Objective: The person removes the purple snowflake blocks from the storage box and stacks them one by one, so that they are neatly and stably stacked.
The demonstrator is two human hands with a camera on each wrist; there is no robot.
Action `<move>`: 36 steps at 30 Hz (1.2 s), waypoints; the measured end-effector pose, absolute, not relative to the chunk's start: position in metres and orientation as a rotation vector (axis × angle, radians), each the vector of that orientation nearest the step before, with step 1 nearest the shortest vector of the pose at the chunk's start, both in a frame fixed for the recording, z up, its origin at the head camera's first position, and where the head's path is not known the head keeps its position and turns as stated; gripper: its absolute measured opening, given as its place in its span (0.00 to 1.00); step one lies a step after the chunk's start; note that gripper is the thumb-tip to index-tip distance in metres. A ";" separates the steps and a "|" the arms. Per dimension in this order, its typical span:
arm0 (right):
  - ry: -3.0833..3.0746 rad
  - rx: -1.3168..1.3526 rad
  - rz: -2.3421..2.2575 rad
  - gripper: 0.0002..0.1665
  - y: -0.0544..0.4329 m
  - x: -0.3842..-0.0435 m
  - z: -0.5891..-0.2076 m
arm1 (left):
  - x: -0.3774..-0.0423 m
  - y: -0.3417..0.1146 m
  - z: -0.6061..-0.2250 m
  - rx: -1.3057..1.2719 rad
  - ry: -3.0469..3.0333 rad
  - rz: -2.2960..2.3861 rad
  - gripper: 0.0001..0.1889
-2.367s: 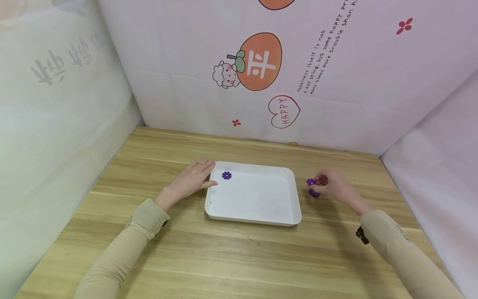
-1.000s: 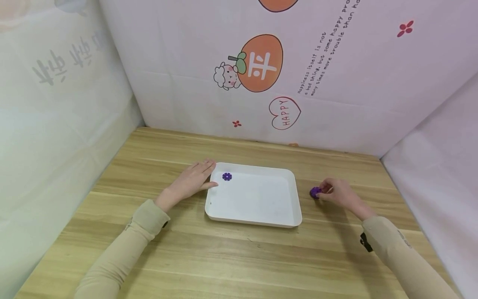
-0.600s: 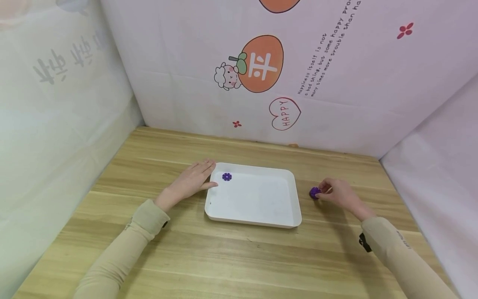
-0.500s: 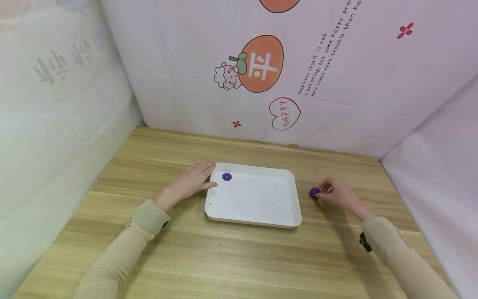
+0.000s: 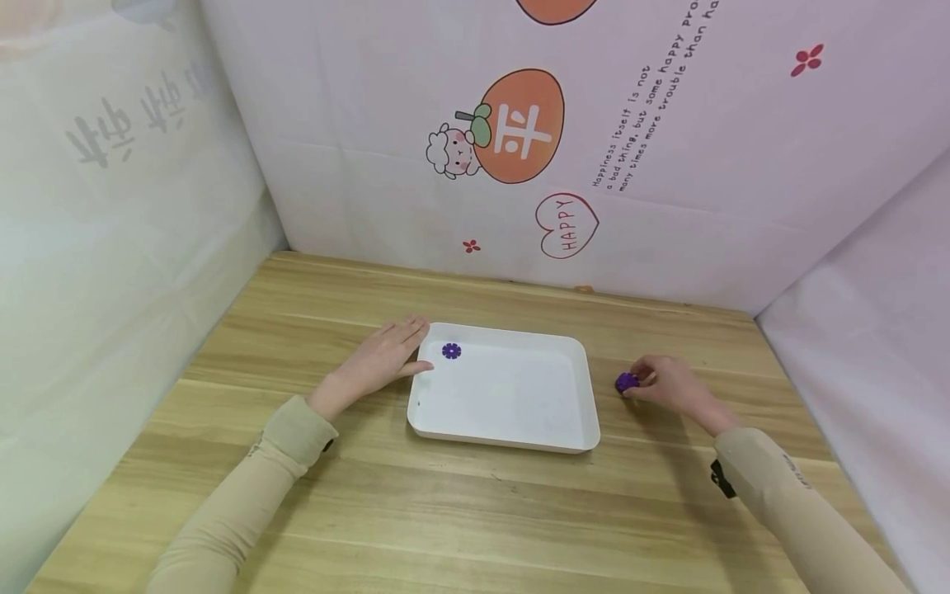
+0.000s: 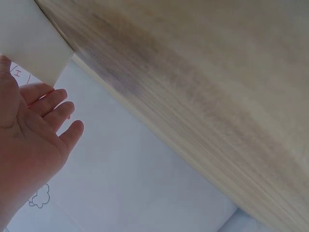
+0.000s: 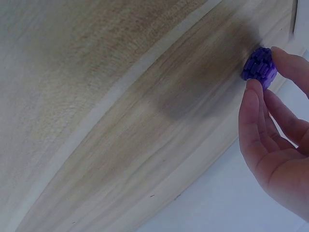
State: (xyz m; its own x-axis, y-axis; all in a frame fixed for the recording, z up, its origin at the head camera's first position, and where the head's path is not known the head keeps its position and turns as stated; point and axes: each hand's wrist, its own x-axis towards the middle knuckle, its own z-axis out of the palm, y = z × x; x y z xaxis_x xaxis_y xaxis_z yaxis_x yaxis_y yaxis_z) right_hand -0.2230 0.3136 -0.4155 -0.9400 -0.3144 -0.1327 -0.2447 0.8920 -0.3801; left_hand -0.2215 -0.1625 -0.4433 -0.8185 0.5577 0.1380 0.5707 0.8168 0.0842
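Observation:
My left hand [image 5: 380,356] lies with straight fingers along the left rim of a shallow white tray [image 5: 512,443]; in the left wrist view its fingers [image 6: 58,113] touch the tray's wall [image 6: 36,46]. One purple snowflake disc [image 5: 451,351], notched round its edge, lies in the tray's far left corner. To the right of the tray, my right hand [image 5: 671,385] pinches a small stack of purple snowflake discs [image 5: 627,382] that stands on the table. The right wrist view shows thumb and fingertips on opposite sides of this stack [image 7: 259,66].
The wooden table [image 5: 460,520] runs back to a printed white cloth wall [image 5: 371,198]. More white cloth encloses the left side [image 5: 134,272] and the right side [image 5: 876,289].
A separate purple disc held above the stack in the oldest frame is now no longer apart from it. My right hand came down and its fingers shifted slightly around the stack. The left hand stayed still.

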 end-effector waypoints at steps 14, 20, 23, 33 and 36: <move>2.885 -0.416 -0.564 0.25 0.316 -0.223 -0.411 | -0.223 -0.164 -0.444 -0.908 -2.886 -0.184 0.40; 2.916 -0.464 -0.590 0.26 0.310 -0.226 -0.402 | -0.223 -0.164 -0.442 -0.907 -2.885 -0.184 0.39; 2.919 -0.485 -0.580 0.25 0.300 -0.227 -0.395 | -0.223 -0.164 -0.442 -0.907 -2.892 -0.181 0.40; 2.946 -0.606 -0.515 0.22 0.252 -0.234 -0.386 | -0.222 -0.163 -0.442 -0.912 -2.905 -0.181 0.40; 2.924 -0.626 -0.554 0.21 0.233 -0.235 -0.386 | -0.222 -0.162 -0.442 -0.912 -2.908 -0.185 0.40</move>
State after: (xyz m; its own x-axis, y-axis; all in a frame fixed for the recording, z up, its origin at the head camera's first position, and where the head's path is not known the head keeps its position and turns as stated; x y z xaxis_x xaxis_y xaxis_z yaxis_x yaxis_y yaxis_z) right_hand -0.2355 0.2333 -0.3855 -0.9105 -0.4129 -0.0212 -0.3765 0.8492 -0.3701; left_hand -0.2217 -0.1624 -0.4416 -0.8180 0.5625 0.1204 0.5733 0.8145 0.0888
